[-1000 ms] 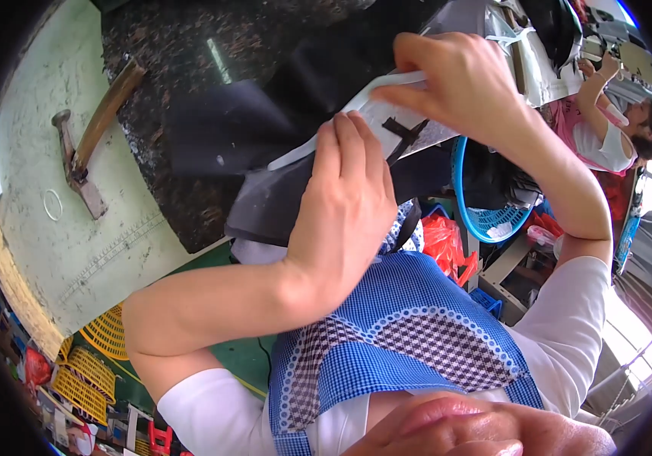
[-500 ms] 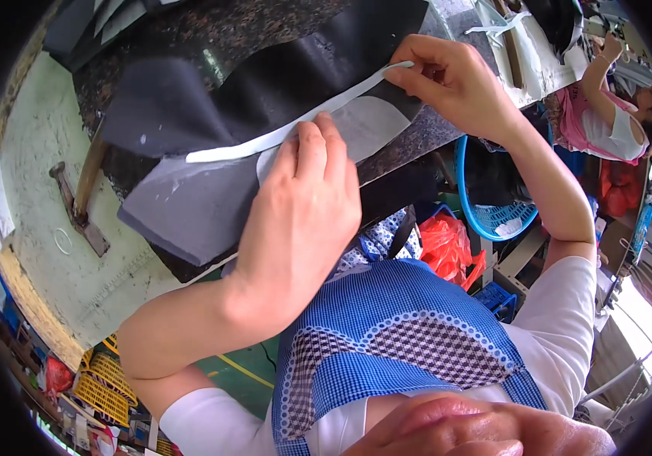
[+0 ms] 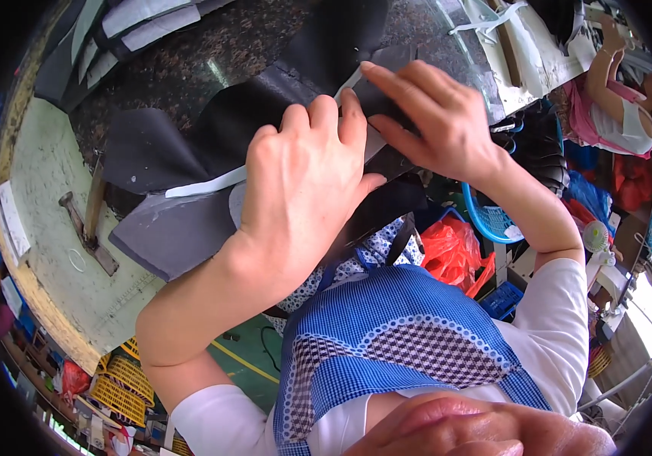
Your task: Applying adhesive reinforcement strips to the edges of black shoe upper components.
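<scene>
A narrow white strip (image 3: 206,185) lies along the join between a black leather-like sheet (image 3: 147,144) and a dark grey piece (image 3: 164,232). Its middle is hidden under my left hand (image 3: 295,178), whose fingers rest bent over it with the thumb held apart. Toward the strip's far right end, my right hand (image 3: 436,121) has its index finger stretched along it. The right thumb is spread away, with nothing visible gripped between. A lighter grey patch is mostly covered by my left hand.
A speckled stone slab (image 3: 170,80) bears the work. At left, a hammer (image 3: 86,232) lies on the pale worktop (image 3: 44,152). Stacked dark and grey pieces (image 3: 147,19) sit at the back. A blue basket (image 3: 485,216) and red bag (image 3: 447,247) stand below; a co-worker (image 3: 618,106) is at right.
My right hand has let go of the strip's raised end, and its fingers have straightened over it. My left hand has moved slightly up along the strip. The strip's right end now lies lower.
</scene>
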### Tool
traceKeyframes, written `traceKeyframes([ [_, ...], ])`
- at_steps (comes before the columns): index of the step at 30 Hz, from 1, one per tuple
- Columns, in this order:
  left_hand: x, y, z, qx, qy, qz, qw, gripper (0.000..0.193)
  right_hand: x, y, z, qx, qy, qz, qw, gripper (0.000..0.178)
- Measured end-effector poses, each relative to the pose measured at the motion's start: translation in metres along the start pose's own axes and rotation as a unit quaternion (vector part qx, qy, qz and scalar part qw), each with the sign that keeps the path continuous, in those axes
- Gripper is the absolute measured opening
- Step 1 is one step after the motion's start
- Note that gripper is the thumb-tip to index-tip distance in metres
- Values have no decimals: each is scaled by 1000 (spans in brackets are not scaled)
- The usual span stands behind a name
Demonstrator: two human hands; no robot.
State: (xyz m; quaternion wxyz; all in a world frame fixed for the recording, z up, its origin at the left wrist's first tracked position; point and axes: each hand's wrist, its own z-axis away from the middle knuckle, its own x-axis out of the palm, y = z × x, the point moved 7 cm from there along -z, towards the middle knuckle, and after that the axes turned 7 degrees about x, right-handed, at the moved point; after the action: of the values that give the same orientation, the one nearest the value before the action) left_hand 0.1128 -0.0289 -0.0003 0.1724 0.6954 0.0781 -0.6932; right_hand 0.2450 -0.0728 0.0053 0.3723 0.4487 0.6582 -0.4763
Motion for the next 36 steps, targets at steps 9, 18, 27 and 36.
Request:
traceKeyframes([
  [9, -18, -80, 2, -107, 127, 16, 986, 61, 9, -1, 1, -7, -13, 46, 999, 48],
  [18, -14, 5, 27, 113, 181, 8, 977, 9, 17, 97, -29, 526, -161, -527, 648, 27],
  [27, 8, 40, 4, 92, 17, -159, 983, 10, 10, 52, -61, 116, -191, -45, 974, 23],
  [36, 7, 47, 30, 31, -19, -307, 951, 7, -16, 21, 0, -151, -31, 51, 987, 46],
])
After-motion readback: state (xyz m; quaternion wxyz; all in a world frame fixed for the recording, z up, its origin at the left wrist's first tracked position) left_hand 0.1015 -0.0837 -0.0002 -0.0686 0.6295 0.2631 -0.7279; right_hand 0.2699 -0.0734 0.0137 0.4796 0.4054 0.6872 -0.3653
